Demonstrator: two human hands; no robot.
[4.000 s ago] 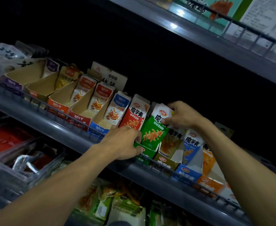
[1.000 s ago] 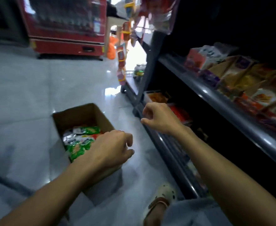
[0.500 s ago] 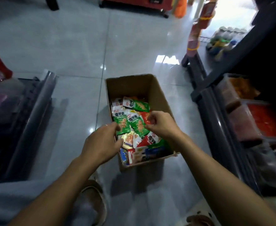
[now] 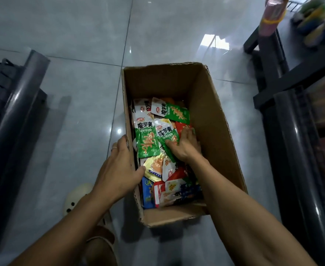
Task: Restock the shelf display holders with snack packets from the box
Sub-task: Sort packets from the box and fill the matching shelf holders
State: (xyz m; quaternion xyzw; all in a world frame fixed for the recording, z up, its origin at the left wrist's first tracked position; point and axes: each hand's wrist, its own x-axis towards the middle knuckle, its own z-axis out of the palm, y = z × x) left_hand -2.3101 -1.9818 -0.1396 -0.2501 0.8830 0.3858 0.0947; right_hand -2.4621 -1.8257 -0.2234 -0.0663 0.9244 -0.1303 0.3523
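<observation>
Seen from above: an open cardboard box (image 4: 211, 120) on a grey tiled floor (image 4: 77, 104), its long side running away from the camera. Inside, a loose pile of snack packets (image 4: 157, 150), filling the lower part of the box; mostly green ones on top, with red, yellow, white and blue ones nearer the camera.

Left hand (image 4: 119, 169) laid over the left wall of the box, fingers straight along the outside, thumb reaching inside and touching a yellow packet (image 4: 155, 167). A ring on one finger. Nothing held in this hand, only resting against the cardboard.

Right hand (image 4: 184, 144) down inside the box, palm on the pile, fingers spread and a little bent, pressing on a green packet (image 4: 167, 133) and a red packet (image 4: 182, 126) beside it. Cannot tell for certain whether any packet is already pinched; fingers look flat on top.

Another green packet (image 4: 147, 140) lying just left of the right hand, face up.

On the right, dark shelf frame (image 4: 292, 143), blurred goods behind it. On the left, another dark rack (image 4: 10, 104). Near the bottom, a pale shoe (image 4: 75, 198).
</observation>
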